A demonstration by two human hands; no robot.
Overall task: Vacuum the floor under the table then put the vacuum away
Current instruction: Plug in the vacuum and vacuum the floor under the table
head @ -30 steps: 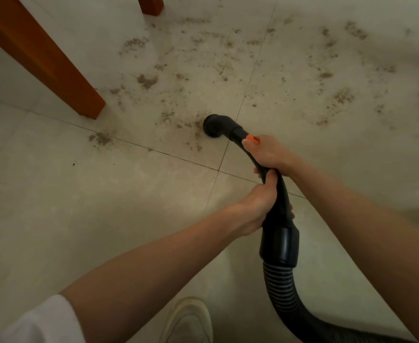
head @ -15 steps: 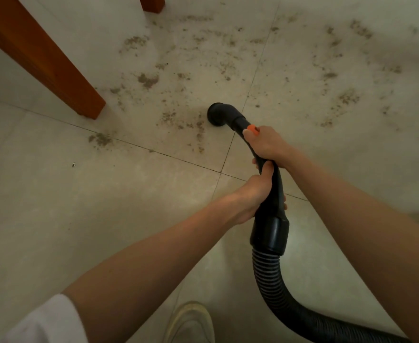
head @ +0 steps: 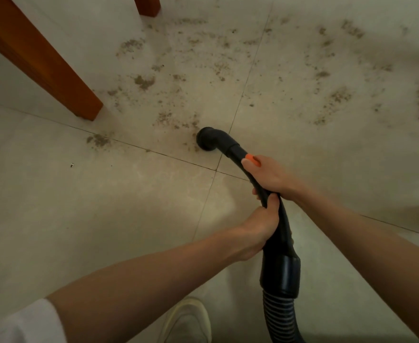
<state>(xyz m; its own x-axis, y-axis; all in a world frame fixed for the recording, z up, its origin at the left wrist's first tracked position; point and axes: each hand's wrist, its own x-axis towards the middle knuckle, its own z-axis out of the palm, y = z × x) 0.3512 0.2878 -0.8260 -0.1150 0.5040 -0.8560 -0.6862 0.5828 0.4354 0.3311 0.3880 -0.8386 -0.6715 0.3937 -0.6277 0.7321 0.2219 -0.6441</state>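
The black vacuum wand [head: 272, 209] is gripped by both hands. The right hand [head: 269, 175] is wrapped around the upper part of the curved tube, just behind an orange switch [head: 253, 160], and the left hand [head: 260, 231] is closed around the tube directly below it, the two hands nearly touching. The round nozzle [head: 207, 142] is pressed down on the pale tiled floor [head: 92, 206], right at the edge of a patch of dark crumbs [head: 178, 120] and close to where the tile seams cross. More scattered dirt [head: 337, 96] is spread across the tiles farther out. A ribbed hose [head: 282, 318] is seen trailing from the wand's collar toward the lower edge. An orange-brown table leg [head: 55, 75] is planted at the left, a second leg [head: 147, 6] farther back. A white shoe [head: 186, 320] is glimpsed at the bottom.
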